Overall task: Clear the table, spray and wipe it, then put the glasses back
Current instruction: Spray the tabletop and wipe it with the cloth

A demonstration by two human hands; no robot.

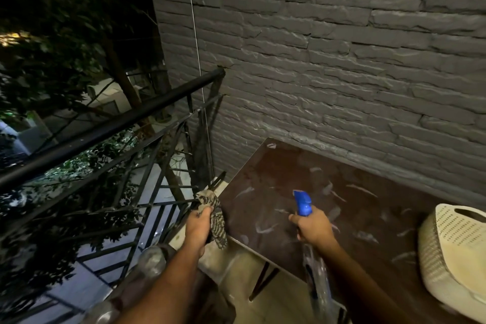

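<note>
The fingers of the right hand (314,227) are wrapped around the neck of a spray bottle (305,208); the left hand (197,226) grasps a striped cloth (217,221) in its fist. Behind stands a grey stone-brick wall (342,60), and on the left a black metal railing (105,129). The dark brown table (276,187) touches the wall, and most of its top is bare. A cream perforated basket (452,250) sits at its right end. The bottle's long axis runs away from the person, its blue nozzle toward the wall, above the table's near edge. The cloth hangs beside the table's left corner.
</note>
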